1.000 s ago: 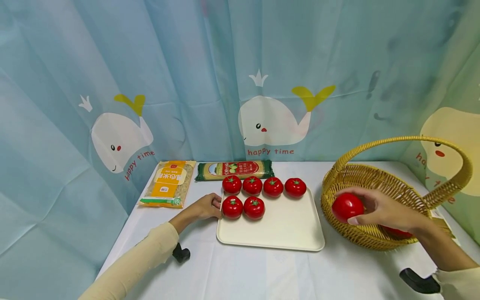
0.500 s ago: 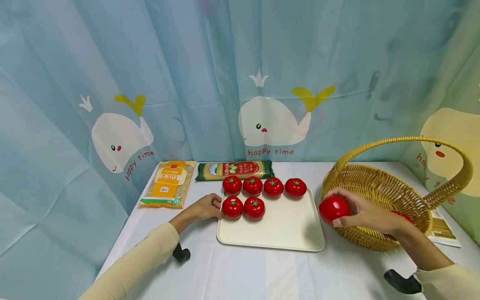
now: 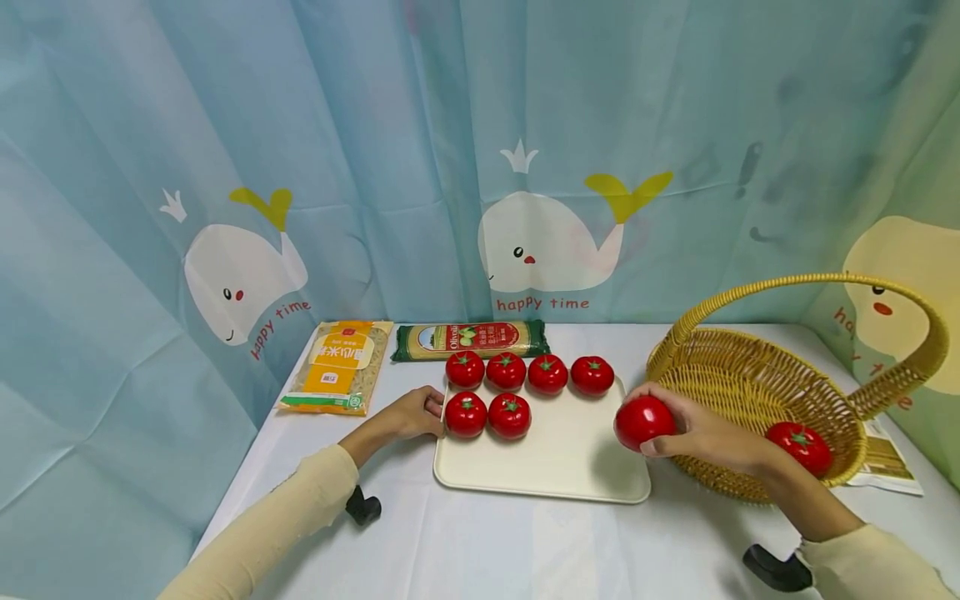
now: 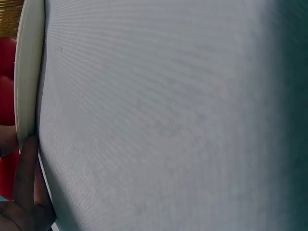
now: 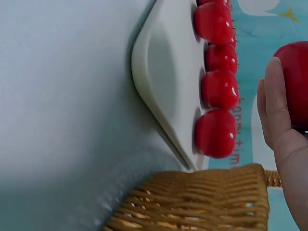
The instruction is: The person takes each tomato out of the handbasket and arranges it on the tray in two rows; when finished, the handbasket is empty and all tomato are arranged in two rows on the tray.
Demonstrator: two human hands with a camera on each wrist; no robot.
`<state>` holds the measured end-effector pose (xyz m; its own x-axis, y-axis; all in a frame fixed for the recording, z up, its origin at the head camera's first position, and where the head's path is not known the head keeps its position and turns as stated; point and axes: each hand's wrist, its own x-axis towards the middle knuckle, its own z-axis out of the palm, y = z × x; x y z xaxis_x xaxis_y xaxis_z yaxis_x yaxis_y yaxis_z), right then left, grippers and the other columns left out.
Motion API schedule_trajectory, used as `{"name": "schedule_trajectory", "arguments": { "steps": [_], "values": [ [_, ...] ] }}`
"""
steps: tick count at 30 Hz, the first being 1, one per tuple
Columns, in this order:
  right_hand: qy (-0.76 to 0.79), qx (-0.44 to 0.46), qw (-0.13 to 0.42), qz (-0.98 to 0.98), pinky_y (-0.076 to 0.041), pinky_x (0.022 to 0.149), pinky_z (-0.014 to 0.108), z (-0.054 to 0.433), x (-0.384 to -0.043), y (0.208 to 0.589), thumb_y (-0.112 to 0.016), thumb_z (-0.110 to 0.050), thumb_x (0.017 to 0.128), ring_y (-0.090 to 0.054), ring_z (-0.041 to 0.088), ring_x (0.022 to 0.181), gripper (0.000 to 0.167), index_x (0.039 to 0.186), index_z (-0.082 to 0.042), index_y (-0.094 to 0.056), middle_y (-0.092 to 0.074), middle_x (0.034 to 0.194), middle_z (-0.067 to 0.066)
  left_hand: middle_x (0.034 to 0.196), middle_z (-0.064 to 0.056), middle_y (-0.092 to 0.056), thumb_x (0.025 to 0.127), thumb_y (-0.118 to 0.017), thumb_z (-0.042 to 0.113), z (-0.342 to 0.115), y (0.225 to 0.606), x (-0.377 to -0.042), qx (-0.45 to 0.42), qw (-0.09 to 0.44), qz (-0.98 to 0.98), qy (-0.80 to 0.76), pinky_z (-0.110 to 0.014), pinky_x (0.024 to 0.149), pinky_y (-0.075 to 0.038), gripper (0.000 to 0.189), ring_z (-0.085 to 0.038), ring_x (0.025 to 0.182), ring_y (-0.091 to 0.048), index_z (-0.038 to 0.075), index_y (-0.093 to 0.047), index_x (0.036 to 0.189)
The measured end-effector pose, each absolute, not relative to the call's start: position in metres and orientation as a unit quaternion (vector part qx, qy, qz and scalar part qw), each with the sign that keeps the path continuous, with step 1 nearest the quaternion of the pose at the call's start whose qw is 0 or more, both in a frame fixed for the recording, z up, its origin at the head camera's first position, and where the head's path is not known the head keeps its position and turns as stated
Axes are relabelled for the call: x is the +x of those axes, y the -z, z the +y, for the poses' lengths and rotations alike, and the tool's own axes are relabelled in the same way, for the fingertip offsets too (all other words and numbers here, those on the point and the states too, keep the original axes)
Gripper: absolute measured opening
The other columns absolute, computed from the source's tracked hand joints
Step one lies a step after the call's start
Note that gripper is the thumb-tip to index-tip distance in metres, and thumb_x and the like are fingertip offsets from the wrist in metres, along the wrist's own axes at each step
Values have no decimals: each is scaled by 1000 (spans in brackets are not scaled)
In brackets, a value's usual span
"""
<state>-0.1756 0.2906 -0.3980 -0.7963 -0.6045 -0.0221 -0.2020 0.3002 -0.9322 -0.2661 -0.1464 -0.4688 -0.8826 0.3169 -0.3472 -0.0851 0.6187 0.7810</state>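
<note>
My right hand (image 3: 705,429) grips a red tomato (image 3: 643,422) above the right edge of a cream tray (image 3: 540,477); in the right wrist view this tomato (image 5: 297,79) sits against the fingers, higher than the tray. With my left hand (image 3: 411,413) I pinch the tray's left rim, thumb inside and fingers outside in the left wrist view. On the tray, several tomatoes (image 3: 547,374) form a back row, and two more tomatoes (image 3: 510,416) stand before it at the left. Another tomato (image 3: 798,447) lies inside the wicker basket (image 3: 720,383) at the right.
Behind the tray lies a green pasta packet (image 3: 472,340). A yellow-orange food bag (image 3: 337,368) is at the back left. The basket's tall handle (image 3: 810,277) arches over it. A printed packet (image 3: 888,458) shows beyond its right side. A blue curtain (image 3: 420,167) hangs behind.
My right hand has carried the tomato left, out from over the basket to the tray's right edge, uncovering the tomato in the basket. The left hand stays at the rim.
</note>
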Motion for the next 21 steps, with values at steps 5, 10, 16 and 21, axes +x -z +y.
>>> {"name": "schedule_trajectory", "arguments": {
  "steps": [5,10,16,21],
  "values": [
    [531,-246,194,787,-59,85,38,284,-177,403,-65,-9,91,-57,18,112,44,131,-9,-47,-57,127,10,101,-9,-59,76,-76,4,-147,466,-266,66,237,869,-430,-23,77,-52,51,-18,90,-56,0,-54,121],
    [538,-251,187,783,-59,86,36,279,-180,407,-64,-8,91,-58,16,113,44,131,-8,-46,-60,127,3,102,-9,-60,75,-77,4,-146,468,-267,60,235,870,-429,-26,79,-53,53,-19,91,-56,1,-55,123],
    [540,-253,182,782,-60,85,38,271,-182,412,-68,-8,89,-57,18,113,44,129,-8,-50,-59,125,4,102,-9,-60,74,-78,3,-145,468,-266,61,231,874,-424,-26,79,-53,54,-18,90,-57,1,-55,123],
    [540,-242,183,785,-60,83,36,264,-183,414,-57,-12,99,-61,18,108,31,130,-8,-49,-61,123,6,103,-8,-61,74,-78,4,-145,468,-266,60,231,873,-425,-27,81,-53,55,-18,92,-57,2,-55,124]
  ]
}}
